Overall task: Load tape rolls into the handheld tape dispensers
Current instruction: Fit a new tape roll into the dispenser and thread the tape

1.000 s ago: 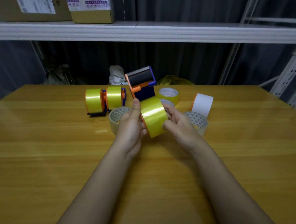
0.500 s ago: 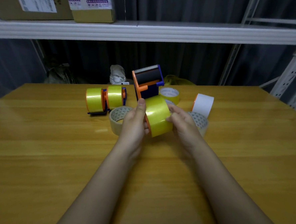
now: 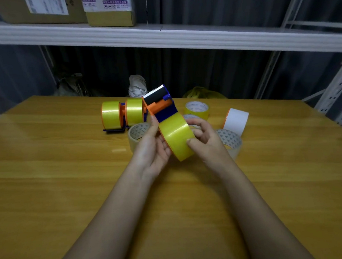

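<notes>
I hold an orange and blue handheld tape dispenser [image 3: 160, 105] above the wooden table [image 3: 59, 176], its serrated blade pointing up and away. A yellow tape roll [image 3: 176, 135] sits in it. My left hand [image 3: 151, 146] grips the dispenser's left side, thumb along the orange edge. My right hand [image 3: 204, 139] grips the roll, thumb on its face and fingers curled round its far side. Two loaded dispensers with yellow rolls [image 3: 123, 114] stand behind my left hand.
Loose rolls lie around my hands: a clear one [image 3: 136, 134] at the left, a clear one [image 3: 230, 142] at the right, a yellow one [image 3: 197, 109] behind and a white one [image 3: 235, 121] on edge. A shelf [image 3: 160, 40] with cardboard boxes hangs above the table's far edge.
The dispenser with its roll has tilted so the blade leans further left and away. My right hand's thumb has shifted onto the roll's face.
</notes>
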Demonstrator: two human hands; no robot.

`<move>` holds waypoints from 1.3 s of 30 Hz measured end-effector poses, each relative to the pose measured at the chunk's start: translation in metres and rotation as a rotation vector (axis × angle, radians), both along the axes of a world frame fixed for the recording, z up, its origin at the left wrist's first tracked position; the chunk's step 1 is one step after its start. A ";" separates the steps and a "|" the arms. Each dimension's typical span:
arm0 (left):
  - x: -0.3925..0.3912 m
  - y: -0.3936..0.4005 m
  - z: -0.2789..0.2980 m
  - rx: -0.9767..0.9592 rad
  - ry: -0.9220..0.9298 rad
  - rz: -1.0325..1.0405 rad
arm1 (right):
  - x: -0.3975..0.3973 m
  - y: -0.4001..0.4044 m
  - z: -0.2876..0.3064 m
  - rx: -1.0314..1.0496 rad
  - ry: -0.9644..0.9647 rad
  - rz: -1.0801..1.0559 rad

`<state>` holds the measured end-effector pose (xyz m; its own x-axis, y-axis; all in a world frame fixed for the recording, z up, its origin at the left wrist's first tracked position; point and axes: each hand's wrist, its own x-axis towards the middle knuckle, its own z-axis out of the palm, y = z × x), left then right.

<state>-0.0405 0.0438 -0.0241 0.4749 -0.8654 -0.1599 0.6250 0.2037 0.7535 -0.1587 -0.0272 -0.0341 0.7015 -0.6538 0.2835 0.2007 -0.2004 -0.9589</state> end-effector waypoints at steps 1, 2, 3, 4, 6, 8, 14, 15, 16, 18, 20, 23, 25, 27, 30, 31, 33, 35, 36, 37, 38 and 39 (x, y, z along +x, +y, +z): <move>0.001 0.000 0.000 -0.023 -0.013 0.002 | 0.000 -0.001 -0.001 -0.002 -0.004 -0.008; 0.002 0.001 0.001 -0.054 -0.037 -0.001 | 0.001 -0.001 -0.001 0.004 -0.020 -0.016; 0.002 0.002 0.003 -0.083 -0.072 -0.003 | 0.002 -0.001 -0.002 0.017 -0.043 -0.021; 0.002 0.002 0.003 -0.099 -0.113 -0.007 | 0.003 -0.001 -0.002 0.032 -0.071 -0.026; 0.002 0.002 0.004 -0.064 -0.255 -0.007 | 0.006 0.001 -0.002 0.070 -0.135 -0.040; 0.000 0.001 0.004 0.000 -0.468 -0.002 | 0.007 0.001 -0.002 0.121 -0.193 -0.071; -0.009 0.003 -0.001 -0.016 -0.767 -0.082 | 0.005 -0.001 -0.001 0.227 -0.280 -0.095; -0.010 0.003 0.000 -0.028 -0.758 -0.077 | 0.005 -0.001 -0.001 0.231 -0.283 -0.086; -0.010 0.004 0.001 -0.041 -0.745 -0.075 | 0.005 0.000 -0.001 0.235 -0.286 -0.076; -0.008 0.003 0.002 -0.053 -0.734 -0.066 | 0.007 0.002 -0.002 0.247 -0.290 -0.063; -0.007 0.003 0.001 -0.070 -0.742 -0.060 | 0.009 0.004 -0.002 0.253 -0.294 -0.061; -0.010 0.004 -0.001 -0.070 -0.859 -0.053 | 0.010 0.004 -0.003 0.282 -0.327 -0.068; -0.012 0.005 -0.004 -0.050 -0.974 -0.050 | 0.010 0.004 -0.003 0.309 -0.354 -0.074; -0.013 0.004 -0.007 -0.045 -0.997 -0.055 | 0.010 0.004 -0.004 0.326 -0.369 -0.077; -0.013 0.004 -0.007 -0.059 -0.989 -0.039 | 0.011 0.004 -0.004 0.345 -0.386 -0.078; -0.013 0.004 -0.007 -0.061 -0.984 -0.034 | 0.011 0.003 -0.004 0.348 -0.390 -0.074; -0.012 0.004 -0.006 -0.054 -0.965 -0.035 | 0.011 0.003 -0.005 0.340 -0.381 -0.066; -0.011 0.004 -0.004 -0.045 -0.912 -0.034 | 0.011 0.003 -0.006 0.310 -0.355 -0.057; -0.010 0.002 -0.003 -0.040 -0.875 -0.025 | 0.011 0.004 -0.006 0.289 -0.336 -0.050; -0.009 0.001 -0.003 -0.037 -0.826 -0.017 | 0.011 0.004 -0.006 0.268 -0.316 -0.046; -0.009 0.001 -0.002 -0.045 -0.768 -0.013 | 0.011 0.005 -0.007 0.249 -0.301 -0.042; -0.008 0.000 -0.002 -0.052 -0.718 -0.007 | 0.012 0.005 -0.007 0.232 -0.290 -0.038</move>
